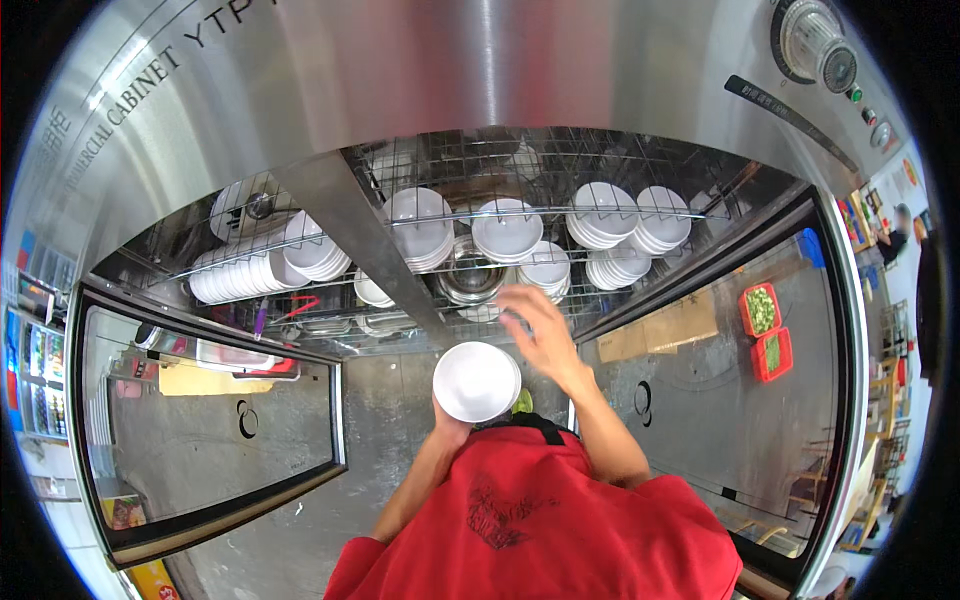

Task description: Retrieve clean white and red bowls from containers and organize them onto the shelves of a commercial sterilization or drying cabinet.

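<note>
A small stack of white bowls (474, 381) rests in my left hand (450, 429), which holds it from the left and below, close to my chest. Nothing is in my right hand (541, 334); its fingers are spread in front of the lower wire shelf. Beyond that hand, white bowls (544, 264) stand stacked beside a clear glass or metal bowl (471, 271). More stacks of white bowls (507, 225) tilt towards me on the wire rack (540, 213) of a stainless steel cabinet (420, 82). A row of nested white bowls (244, 277) lies sideways at the left.
Both glass doors, the left door (210, 427) and the right door (697, 420), stand swung out beside me. A metal post (360, 232) divides the cabinet opening. Red baskets of chopped greens (760, 309) show through the right door. A person (894, 236) is far off right.
</note>
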{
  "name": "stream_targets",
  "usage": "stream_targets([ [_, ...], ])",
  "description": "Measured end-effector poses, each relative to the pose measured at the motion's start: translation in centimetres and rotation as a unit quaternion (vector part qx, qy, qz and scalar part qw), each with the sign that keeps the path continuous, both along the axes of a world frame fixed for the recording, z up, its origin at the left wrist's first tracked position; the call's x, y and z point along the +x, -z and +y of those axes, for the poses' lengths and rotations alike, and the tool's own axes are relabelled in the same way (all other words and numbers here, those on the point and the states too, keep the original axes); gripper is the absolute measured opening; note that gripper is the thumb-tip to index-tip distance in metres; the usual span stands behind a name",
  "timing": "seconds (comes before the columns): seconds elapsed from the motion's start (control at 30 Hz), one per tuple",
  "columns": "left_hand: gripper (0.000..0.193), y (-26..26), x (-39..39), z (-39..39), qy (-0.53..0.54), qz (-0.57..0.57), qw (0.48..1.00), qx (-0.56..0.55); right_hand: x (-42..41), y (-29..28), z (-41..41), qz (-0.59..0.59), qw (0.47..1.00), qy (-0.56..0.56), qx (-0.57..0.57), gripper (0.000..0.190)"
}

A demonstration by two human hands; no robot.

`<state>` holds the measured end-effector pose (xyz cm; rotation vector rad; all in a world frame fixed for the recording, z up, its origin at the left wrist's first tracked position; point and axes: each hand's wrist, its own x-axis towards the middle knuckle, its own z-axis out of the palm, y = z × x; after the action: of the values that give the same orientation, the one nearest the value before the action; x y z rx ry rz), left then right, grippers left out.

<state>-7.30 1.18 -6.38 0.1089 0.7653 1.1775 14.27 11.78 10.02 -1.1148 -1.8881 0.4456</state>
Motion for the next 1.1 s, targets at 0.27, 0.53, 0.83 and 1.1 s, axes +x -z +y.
stream_targets([
  [0.27, 0.077, -1.4, 0.1, 0.4, 0.039, 0.041, 0.998, -0.004, -1.2, 0.6, -9.1, -0.063, 0.978, -0.158, -0.117, 0.023],
  [0.53, 0.088, -0.1, 0.2, 0.5, 0.066, 0.039, 0.996, -0.054, -1.7, 2.0, -9.7, -0.22, 0.943, -0.234, -0.085, 0.022],
  [0.83, 0.086, -0.7, 0.6, 0.4, 0.045, 0.047, 0.997, -0.031, -1.1, 0.3, -9.2, -0.157, 0.946, -0.264, -0.105, 0.023],
  [1.1, 0.078, -2.8, 0.8, 1.3, 0.06, 0.021, 0.998, -0.008, 0.9, -3.5, -7.5, 0.054, 0.949, -0.246, -0.188, 0.017],
])
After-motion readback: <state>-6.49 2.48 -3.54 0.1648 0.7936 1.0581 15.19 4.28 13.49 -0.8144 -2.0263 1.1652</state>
